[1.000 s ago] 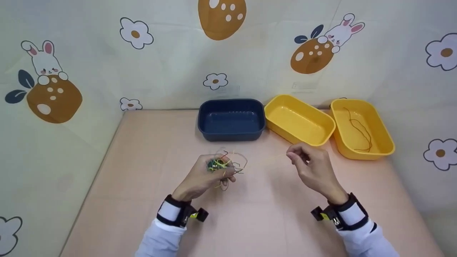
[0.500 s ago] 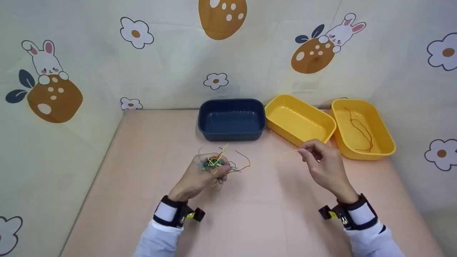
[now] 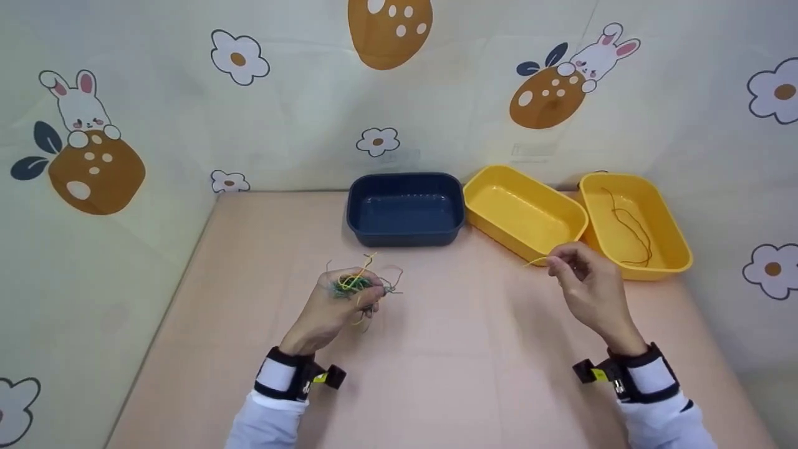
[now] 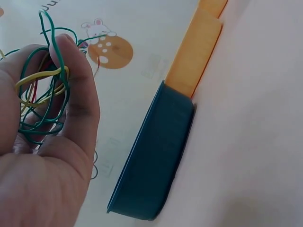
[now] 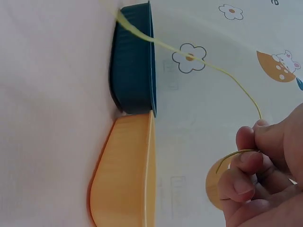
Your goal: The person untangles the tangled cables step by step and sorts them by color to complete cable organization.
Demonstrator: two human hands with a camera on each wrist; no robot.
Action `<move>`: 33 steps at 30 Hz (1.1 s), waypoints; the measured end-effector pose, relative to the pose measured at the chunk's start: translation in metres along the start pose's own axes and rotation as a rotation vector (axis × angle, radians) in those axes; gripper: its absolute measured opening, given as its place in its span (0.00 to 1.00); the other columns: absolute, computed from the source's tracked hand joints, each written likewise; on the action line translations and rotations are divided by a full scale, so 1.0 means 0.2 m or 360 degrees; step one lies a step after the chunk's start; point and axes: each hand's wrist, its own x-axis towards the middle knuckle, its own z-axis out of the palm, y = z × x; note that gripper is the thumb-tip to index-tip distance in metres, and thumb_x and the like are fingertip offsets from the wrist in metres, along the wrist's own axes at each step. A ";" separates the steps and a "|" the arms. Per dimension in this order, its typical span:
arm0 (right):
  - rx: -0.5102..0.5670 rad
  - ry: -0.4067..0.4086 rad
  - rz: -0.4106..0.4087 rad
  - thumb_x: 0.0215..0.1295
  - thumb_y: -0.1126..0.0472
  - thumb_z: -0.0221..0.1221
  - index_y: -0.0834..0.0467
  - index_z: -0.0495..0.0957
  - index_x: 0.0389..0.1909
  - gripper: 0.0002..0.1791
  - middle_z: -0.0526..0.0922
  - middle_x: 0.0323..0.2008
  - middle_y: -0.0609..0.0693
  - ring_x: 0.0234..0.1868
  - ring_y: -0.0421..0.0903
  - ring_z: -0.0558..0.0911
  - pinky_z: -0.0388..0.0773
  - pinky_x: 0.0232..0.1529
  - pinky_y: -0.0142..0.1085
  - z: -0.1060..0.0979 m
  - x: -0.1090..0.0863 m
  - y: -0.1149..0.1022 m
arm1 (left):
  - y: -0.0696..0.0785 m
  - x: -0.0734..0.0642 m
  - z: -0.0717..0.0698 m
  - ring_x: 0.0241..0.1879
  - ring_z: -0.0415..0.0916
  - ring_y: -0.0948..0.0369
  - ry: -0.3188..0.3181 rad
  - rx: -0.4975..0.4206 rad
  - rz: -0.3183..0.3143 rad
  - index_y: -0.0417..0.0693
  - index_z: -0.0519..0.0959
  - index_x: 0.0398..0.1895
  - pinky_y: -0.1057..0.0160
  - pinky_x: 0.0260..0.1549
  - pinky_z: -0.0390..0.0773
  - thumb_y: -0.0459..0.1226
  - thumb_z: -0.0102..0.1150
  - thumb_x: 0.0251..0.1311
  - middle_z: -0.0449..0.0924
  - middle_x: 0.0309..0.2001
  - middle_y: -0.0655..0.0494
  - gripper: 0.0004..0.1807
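My left hand [image 3: 330, 305] grips a tangled bundle of thin wires [image 4: 57, 101], mostly green with yellow and some red among them. Loose ends stick out past the fingertips, and part of the bundle is hidden inside the palm. To the right, my right hand [image 3: 592, 293] pinches a single yellow wire [image 5: 218, 68] between thumb and forefinger. One long length of it curves away from the pinch, while a short end shows below the fingers in the right wrist view. In the head view this hand is just in front of the middle yellow bin [image 3: 492, 232].
A dark blue bin [image 3: 405, 239] stands at the back of the pink-covered table [image 3: 262, 249], beside the middle yellow bin. Farther right, a second yellow bin [image 3: 651, 273] holds a thin reddish-brown wire [image 3: 645, 240]. A patterned cloth backdrop [image 3: 299, 112] rises behind.
The hands have moved apart: the left leftward with its bundle, the right rightward toward the yellow bins. The yellow wire in the right hand shows more clearly.
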 end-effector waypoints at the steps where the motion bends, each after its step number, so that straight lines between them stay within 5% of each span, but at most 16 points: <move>1: 0.0036 -0.0002 0.0046 0.75 0.76 0.68 0.67 0.87 0.42 0.03 0.88 0.32 0.54 0.29 0.38 0.80 0.75 0.30 0.22 -0.01 0.00 0.00 | 0.00 0.00 -0.01 0.33 0.86 0.64 0.0019 -0.0006 -0.0010 0.29 0.86 0.52 0.69 0.31 0.85 0.32 0.74 0.74 0.90 0.36 0.55 0.14; 7: 0.0374 0.0002 0.0292 0.78 0.75 0.65 0.70 0.86 0.45 0.02 0.88 0.34 0.58 0.28 0.45 0.84 0.84 0.30 0.28 -0.01 0.02 0.00 | -0.02 -0.03 -0.04 0.32 0.85 0.63 0.0123 -0.0066 -0.0059 0.31 0.87 0.50 0.68 0.33 0.87 0.31 0.75 0.73 0.88 0.37 0.50 0.11; 17: 0.0727 0.0025 0.0384 0.81 0.68 0.65 0.67 0.85 0.52 0.06 0.89 0.40 0.61 0.35 0.46 0.91 0.94 0.42 0.34 0.14 0.16 -0.02 | -0.04 -0.06 -0.06 0.35 0.85 0.64 0.0166 -0.0079 -0.0131 0.28 0.84 0.56 0.69 0.36 0.88 0.33 0.74 0.74 0.88 0.39 0.56 0.16; 27: 0.0654 -0.0167 0.0534 0.85 0.67 0.62 0.67 0.83 0.58 0.10 0.88 0.44 0.54 0.38 0.45 0.91 0.94 0.47 0.32 0.44 0.40 -0.01 | -0.06 -0.05 -0.03 0.34 0.86 0.63 0.0135 -0.0067 -0.0123 0.28 0.84 0.56 0.68 0.35 0.89 0.34 0.74 0.74 0.90 0.41 0.53 0.17; 33: 0.0478 -0.0246 0.0578 0.84 0.70 0.62 0.72 0.83 0.58 0.10 0.89 0.48 0.70 0.37 0.46 0.89 0.94 0.44 0.36 0.62 0.49 0.00 | -0.07 -0.05 0.00 0.32 0.85 0.64 0.0109 -0.0046 -0.0139 0.29 0.84 0.57 0.71 0.26 0.81 0.33 0.74 0.74 0.91 0.37 0.56 0.16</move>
